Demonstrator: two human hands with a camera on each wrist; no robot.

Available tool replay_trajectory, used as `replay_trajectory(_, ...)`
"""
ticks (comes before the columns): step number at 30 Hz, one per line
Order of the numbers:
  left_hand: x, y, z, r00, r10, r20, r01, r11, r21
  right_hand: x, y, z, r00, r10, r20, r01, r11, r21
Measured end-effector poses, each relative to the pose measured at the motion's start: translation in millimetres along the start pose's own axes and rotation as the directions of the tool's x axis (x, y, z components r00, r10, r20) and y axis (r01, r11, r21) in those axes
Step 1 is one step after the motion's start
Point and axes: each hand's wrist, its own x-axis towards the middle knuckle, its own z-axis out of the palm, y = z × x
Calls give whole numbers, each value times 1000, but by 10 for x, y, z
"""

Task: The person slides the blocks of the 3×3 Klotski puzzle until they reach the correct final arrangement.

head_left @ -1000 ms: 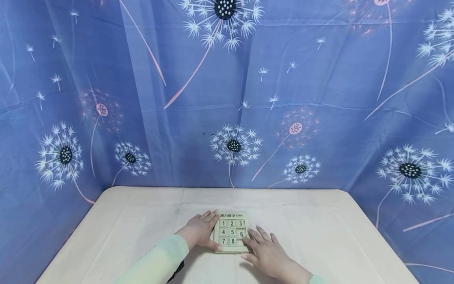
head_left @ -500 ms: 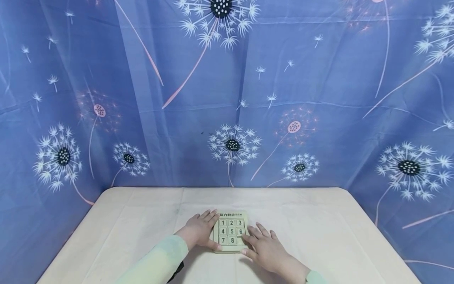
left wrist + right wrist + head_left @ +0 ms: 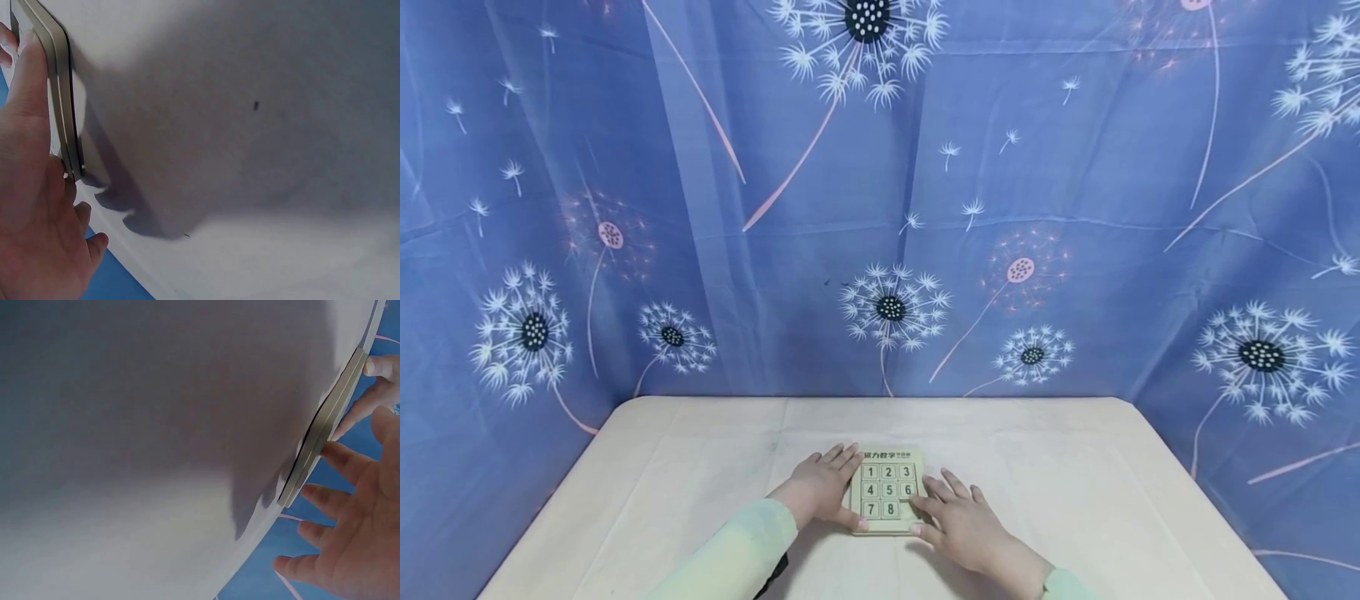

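Observation:
A cream-coloured number slide puzzle point(image 3: 887, 527) lies flat on the table in the head view, its numbered tiles running from 1 upward in rows. Below tile 6 point(image 3: 907, 490), the lower-right cell holds no tile. Along the puzzle's left side, my left hand point(image 3: 822, 487) holds it, thumb at the near-left corner and fingers by the far-left one. My right hand point(image 3: 962, 525) is at the right side with its fingers spread. Its index fingertip touches the lower edge of tile 6, and its thumb rests at the near-right corner. Both wrist views show the puzzle edge-on.
The cream tabletop point(image 3: 700, 467) extends around the puzzle. A blue curtain point(image 3: 790, 333) with dandelion prints hangs behind the table and on both sides.
Tile 6 has slid up, away from me, into line with tiles 4 and 5, moved by the right index finger. The left hand has stayed in place.

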Motion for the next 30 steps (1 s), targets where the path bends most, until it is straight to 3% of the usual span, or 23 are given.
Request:
replay_trajectory(11,21,-14,-19,1000,-10,9,9,999,39,9,-11,-14,1000,-11,-1,11,1000,-2)
replay_trajectory(23,43,-2,-50,999,17,-48,-14,998,68,33,1,-62,1000,-13,24,14,999,-38)
replay_trajectory(30,20,-46,-5,997,28,-78,-27,1000,8,45,-5,-107,998,-57,17,57,998,0)
